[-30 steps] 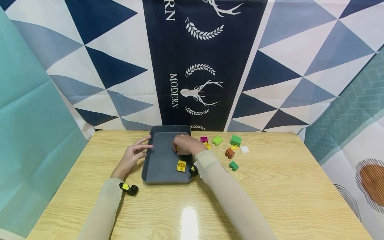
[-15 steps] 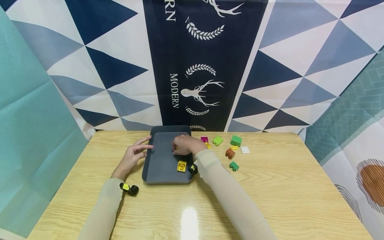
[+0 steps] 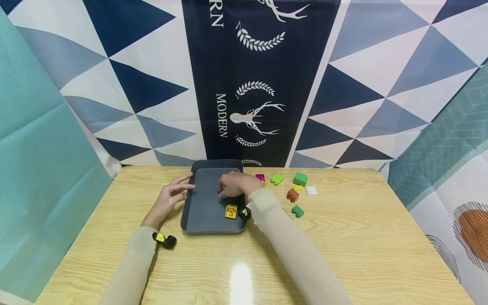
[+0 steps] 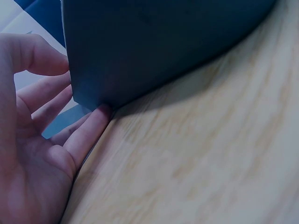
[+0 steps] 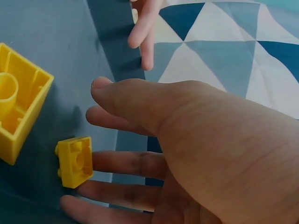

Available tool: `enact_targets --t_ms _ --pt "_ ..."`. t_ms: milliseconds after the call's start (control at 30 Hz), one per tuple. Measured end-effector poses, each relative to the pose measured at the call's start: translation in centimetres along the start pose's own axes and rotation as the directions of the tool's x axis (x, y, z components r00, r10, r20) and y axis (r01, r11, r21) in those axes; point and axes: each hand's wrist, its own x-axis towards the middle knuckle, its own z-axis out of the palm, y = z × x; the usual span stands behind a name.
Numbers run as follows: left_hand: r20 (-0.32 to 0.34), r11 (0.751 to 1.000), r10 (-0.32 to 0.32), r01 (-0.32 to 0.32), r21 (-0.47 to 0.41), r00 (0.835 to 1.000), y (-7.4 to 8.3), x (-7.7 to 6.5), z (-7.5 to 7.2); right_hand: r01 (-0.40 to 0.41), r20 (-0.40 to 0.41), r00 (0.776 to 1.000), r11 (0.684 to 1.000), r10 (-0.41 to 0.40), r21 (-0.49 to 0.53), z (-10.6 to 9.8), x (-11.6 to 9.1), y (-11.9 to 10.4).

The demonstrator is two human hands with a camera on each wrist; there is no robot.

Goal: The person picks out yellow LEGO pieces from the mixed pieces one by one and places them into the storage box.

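Observation:
A dark grey tray (image 3: 207, 212) stands on the table. My left hand (image 3: 173, 197) rests at its left side, fingers loosely spread, some reaching over the rim; in the left wrist view, thumb and fingertips touch the tray's outer wall (image 4: 154, 42). My right hand (image 3: 238, 184) is inside the tray, thumb apart from the fingers. Beside its fingertips in the right wrist view is a small yellow toy building brick (image 5: 70, 170), tipped on its side, with nothing pinching it. A larger yellow building brick (image 3: 230, 211) lies hollow side up nearer the tray's front.
Right of the tray lie several building bricks: magenta (image 3: 259, 177), lime (image 3: 276, 178), green (image 3: 299, 178), brown (image 3: 292, 195), flat yellow (image 3: 298, 187), white (image 3: 311, 190) and small green (image 3: 297, 211). Another yellow brick (image 3: 264, 184) is partly hidden behind my right wrist. Patterned cloth hangs behind the table.
My right thumb and fingers have parted slightly around the small yellow brick, which shows less in the head view. My left hand and the tray have stayed put.

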Motion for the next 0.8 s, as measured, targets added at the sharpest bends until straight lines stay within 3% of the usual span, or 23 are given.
enact_targets --t_ms 367,800 --pt "0.006 1.0 -0.001 0.001 -0.015 1.0 -0.2 0.1 -0.1 -0.013 -0.012 1.0 1.0 0.012 -0.023 -1.0 -0.7 -0.9" --pt "0.02 0.999 0.0 0.001 -0.034 1.0 -0.2 0.1 -0.1 -0.032 0.023 0.999 0.999 0.031 0.031 -2.4 -1.4 -1.1"
